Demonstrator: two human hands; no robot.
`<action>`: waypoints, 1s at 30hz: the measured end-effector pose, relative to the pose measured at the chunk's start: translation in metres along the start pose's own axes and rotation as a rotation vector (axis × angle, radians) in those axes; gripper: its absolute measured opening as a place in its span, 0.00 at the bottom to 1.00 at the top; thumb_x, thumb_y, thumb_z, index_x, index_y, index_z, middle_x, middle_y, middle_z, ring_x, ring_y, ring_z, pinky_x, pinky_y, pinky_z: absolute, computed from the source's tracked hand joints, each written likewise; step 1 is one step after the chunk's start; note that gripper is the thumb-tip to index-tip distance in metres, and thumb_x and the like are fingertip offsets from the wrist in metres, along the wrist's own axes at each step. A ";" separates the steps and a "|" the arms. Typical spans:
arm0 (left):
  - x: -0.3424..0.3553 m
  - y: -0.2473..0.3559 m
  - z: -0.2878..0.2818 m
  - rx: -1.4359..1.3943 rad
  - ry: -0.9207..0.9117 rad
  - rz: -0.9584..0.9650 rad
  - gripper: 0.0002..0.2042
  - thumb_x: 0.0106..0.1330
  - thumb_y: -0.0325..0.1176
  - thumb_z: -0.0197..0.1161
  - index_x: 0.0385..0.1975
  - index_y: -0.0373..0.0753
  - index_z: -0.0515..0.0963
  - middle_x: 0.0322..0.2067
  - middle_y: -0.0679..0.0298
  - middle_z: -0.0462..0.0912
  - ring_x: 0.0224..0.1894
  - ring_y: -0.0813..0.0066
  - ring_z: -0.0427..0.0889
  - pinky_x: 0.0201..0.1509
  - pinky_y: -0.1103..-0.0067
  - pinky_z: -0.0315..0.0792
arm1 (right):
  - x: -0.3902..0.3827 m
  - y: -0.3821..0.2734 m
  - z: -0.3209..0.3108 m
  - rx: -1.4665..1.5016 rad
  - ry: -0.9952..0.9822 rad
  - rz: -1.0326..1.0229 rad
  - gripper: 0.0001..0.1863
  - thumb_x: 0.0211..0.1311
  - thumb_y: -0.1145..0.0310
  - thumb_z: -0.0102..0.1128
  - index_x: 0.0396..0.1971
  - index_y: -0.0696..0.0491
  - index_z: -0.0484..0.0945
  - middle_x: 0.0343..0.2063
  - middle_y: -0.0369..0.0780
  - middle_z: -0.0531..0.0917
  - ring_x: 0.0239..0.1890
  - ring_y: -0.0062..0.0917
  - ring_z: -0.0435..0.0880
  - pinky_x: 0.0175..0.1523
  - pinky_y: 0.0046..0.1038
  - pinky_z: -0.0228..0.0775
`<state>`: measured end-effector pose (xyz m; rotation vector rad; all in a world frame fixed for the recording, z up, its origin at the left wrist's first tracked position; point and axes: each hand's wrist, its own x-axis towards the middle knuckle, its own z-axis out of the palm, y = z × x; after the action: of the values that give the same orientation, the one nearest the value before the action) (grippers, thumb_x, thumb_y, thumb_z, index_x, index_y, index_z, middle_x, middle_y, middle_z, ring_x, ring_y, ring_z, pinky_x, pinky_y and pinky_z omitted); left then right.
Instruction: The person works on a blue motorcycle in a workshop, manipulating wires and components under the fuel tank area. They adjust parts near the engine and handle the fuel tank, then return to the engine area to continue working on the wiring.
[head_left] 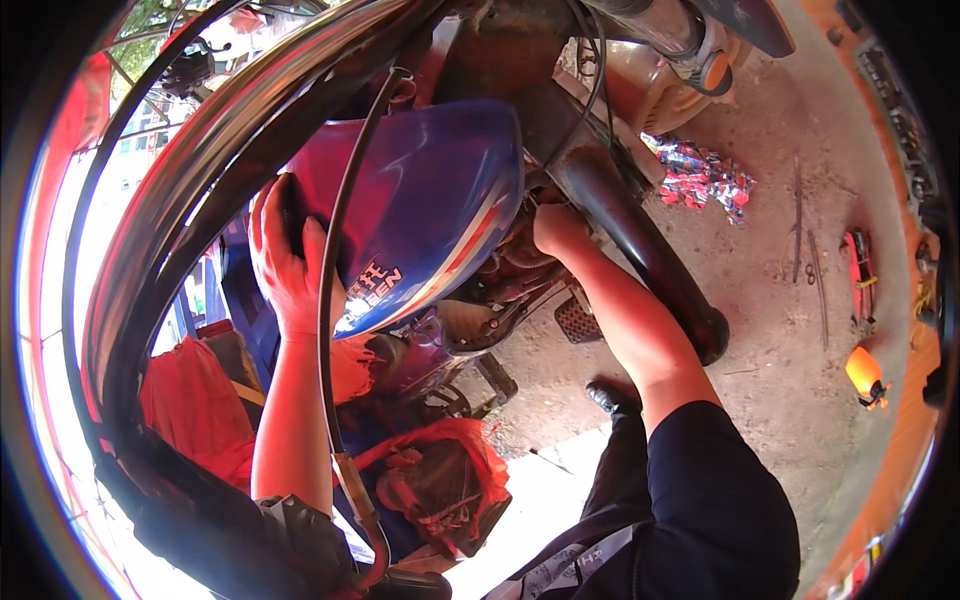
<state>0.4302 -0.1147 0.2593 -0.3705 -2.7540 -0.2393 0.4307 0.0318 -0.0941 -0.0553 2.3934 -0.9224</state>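
Between the left hand (288,268) and right hand (558,229), a glossy blue tank (440,180) with red-and-white stripes is touched by the half-open left; the right's grip is hidden.

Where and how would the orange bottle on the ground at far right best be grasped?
Probably around the broad body of the orange bottle, coming from the picture's left, the side facing the right hand. The body is wide and rounded; the narrower end, toward the picture's bottom, seems to offer less hold.
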 end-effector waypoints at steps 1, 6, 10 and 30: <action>0.006 0.005 -0.001 -0.002 0.007 0.028 0.20 0.62 0.33 0.51 0.54 0.33 0.69 0.53 0.49 0.70 0.56 0.51 0.70 0.62 0.68 0.61 | 0.017 -0.006 -0.010 -0.034 -0.029 -0.028 0.14 0.55 0.70 0.49 0.36 0.58 0.81 0.39 0.53 0.82 0.42 0.43 0.83 0.47 0.42 0.74; 0.005 0.008 0.006 -0.004 -0.001 0.115 0.20 0.63 0.32 0.48 0.55 0.32 0.68 0.52 0.49 0.72 0.56 0.53 0.71 0.61 0.68 0.61 | -0.011 0.007 -0.013 -0.209 0.000 -0.125 0.11 0.54 0.71 0.51 0.26 0.58 0.83 0.31 0.51 0.83 0.38 0.42 0.84 0.39 0.41 0.77; -0.001 0.010 0.008 -0.058 -0.023 -0.017 0.20 0.65 0.32 0.46 0.56 0.30 0.67 0.53 0.51 0.72 0.55 0.59 0.72 0.61 0.71 0.61 | -0.024 0.021 0.030 0.130 0.225 0.029 0.09 0.55 0.71 0.49 0.34 0.56 0.75 0.30 0.51 0.83 0.37 0.42 0.84 0.43 0.42 0.75; 0.001 0.004 0.004 -0.025 -0.033 0.078 0.21 0.66 0.32 0.44 0.58 0.32 0.65 0.56 0.53 0.70 0.60 0.61 0.68 0.65 0.72 0.56 | -0.020 0.002 -0.011 0.167 0.074 0.106 0.13 0.51 0.70 0.52 0.32 0.61 0.82 0.33 0.54 0.83 0.38 0.46 0.84 0.41 0.41 0.77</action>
<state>0.4293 -0.1098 0.2564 -0.4909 -2.7638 -0.2499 0.4420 0.0447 -0.0785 0.1699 2.3522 -1.0863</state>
